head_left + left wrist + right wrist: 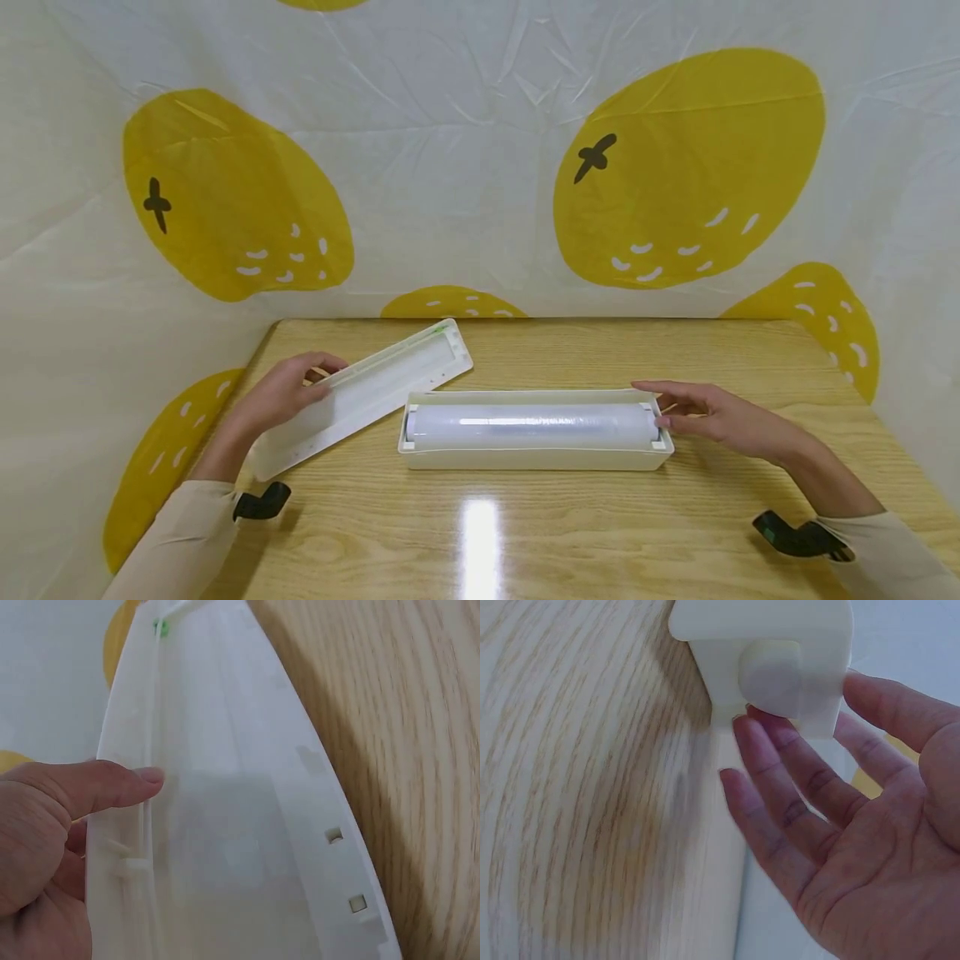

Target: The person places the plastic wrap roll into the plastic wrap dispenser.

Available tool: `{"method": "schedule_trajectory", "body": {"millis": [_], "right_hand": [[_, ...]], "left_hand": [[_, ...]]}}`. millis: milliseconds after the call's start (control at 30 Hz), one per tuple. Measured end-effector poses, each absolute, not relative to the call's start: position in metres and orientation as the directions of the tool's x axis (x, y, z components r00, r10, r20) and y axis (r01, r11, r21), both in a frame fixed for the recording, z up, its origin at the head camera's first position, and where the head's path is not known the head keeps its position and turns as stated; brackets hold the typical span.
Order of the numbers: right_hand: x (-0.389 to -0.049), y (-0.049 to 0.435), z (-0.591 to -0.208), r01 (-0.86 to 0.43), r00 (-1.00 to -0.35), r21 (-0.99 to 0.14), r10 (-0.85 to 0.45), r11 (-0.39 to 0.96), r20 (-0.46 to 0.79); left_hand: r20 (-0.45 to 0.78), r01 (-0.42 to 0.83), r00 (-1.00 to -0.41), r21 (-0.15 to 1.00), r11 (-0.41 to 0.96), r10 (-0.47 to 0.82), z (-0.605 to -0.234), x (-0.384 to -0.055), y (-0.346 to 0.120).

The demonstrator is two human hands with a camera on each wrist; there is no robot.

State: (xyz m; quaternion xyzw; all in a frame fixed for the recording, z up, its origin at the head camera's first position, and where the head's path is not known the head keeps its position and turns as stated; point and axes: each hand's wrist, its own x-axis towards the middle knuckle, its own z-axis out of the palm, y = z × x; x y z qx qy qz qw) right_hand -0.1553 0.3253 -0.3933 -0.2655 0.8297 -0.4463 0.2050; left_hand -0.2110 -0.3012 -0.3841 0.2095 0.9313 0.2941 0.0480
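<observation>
On the left, my left hand [288,390] pinches the long edge of a white plastic lid [367,400]. Its thumb presses on the lid's inner side, the other fingers behind it, as the left wrist view shows. The lid is tilted, its hollow side facing up. A white dispenser box [536,460] stands in the middle with a roll of cling film [525,423] in it. At the box's right end is my right hand [708,410], its fingers loosely extended. In the right wrist view its fingertips touch or nearly touch the end wall [817,694], near a round knob [772,679].
The wooden table [570,533] carries the box. Behind and at the sides hangs a white curtain [450,183] with yellow fruit prints. Black wrist mounts [262,502] sit on both sleeves. The lid's lower right edge lies close to the box's left end.
</observation>
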Motion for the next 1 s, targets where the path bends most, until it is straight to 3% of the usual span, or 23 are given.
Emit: {"method": "schedule_trajectory", "body": {"millis": [433,1000], "right_hand": [[-0.158,0.327,-0.394,-0.248,-0.789,-0.829,-0.601,0.501,-0.126],[-0.159,0.324,-0.389,-0.236,-0.787,-0.833,-0.601,0.501,-0.138]], "left_hand": [[0.123,0.433,-0.888,0.546,0.717,0.443,-0.379,-0.216,-0.292],[0.128,0.431,-0.888,0.571,0.699,0.442,-0.365,-0.23,-0.264]]}}
